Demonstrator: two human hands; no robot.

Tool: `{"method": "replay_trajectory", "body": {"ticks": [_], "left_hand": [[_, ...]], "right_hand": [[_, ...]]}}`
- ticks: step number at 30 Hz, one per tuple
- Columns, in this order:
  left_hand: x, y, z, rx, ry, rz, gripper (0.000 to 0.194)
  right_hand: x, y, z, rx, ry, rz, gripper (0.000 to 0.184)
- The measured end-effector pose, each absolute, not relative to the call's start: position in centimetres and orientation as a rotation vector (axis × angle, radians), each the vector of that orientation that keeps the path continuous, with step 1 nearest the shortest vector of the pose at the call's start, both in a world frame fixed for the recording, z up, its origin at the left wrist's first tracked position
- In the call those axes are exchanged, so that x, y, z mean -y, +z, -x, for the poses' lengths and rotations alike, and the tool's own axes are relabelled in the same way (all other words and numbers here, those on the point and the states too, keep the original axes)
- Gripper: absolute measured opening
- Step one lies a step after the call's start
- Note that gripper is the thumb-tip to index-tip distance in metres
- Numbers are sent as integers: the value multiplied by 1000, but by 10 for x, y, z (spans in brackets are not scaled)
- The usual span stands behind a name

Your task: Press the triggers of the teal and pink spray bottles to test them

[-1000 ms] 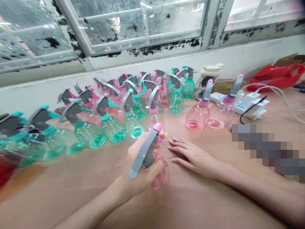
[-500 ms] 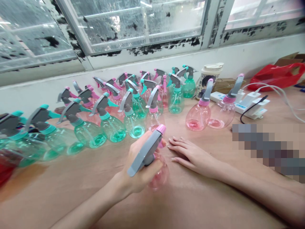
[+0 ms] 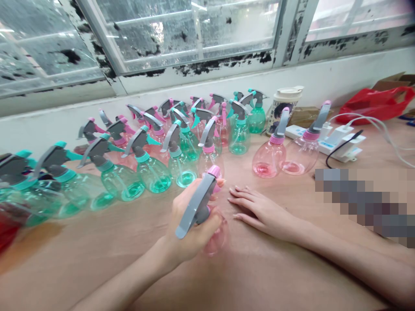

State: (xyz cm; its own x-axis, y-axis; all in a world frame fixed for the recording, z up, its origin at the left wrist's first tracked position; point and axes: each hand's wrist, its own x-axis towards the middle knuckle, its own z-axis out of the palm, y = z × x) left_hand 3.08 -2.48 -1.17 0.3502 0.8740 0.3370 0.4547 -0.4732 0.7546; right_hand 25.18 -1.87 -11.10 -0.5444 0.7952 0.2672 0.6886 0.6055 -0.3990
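My left hand (image 3: pixel 191 224) is wrapped round the neck of a pink spray bottle (image 3: pixel 216 242), its fingertips by the pink trigger. The bottle's grey spray head covers part of the hand, and its pink nozzle points away from me. Palm down on the wooden table (image 3: pixel 259 276), my right hand (image 3: pixel 266 214) lies flat with its fingers stretched toward the bottle, apart from it. Just beyond the held bottle stands another pink-collared spray bottle (image 3: pixel 209 149). Two pink spray bottles, one nearer (image 3: pixel 269 160) and one farther right (image 3: pixel 311 151), stand beyond my right hand.
Several green spray bottles (image 3: pixel 157 172) line the left and middle, with pink ones behind. A patterned cup (image 3: pixel 282 108), a white power strip (image 3: pixel 343 144) with cables and a red plastic bag (image 3: pixel 376 103) sit at the back right, below the window wall. A pixelated patch hides the right side.
The spray head in my left hand shifted slightly right, then back left, with small changes in tilt. My right hand has stayed in place.
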Motion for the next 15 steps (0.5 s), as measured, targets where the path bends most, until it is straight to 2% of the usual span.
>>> {"method": "replay_trajectory", "body": {"ticks": [15], "left_hand": [[23, -14, -32, -1065, 1050, -2038, 41]], "right_hand": [[19, -112, -252, 2357, 375, 1158, 42]]}}
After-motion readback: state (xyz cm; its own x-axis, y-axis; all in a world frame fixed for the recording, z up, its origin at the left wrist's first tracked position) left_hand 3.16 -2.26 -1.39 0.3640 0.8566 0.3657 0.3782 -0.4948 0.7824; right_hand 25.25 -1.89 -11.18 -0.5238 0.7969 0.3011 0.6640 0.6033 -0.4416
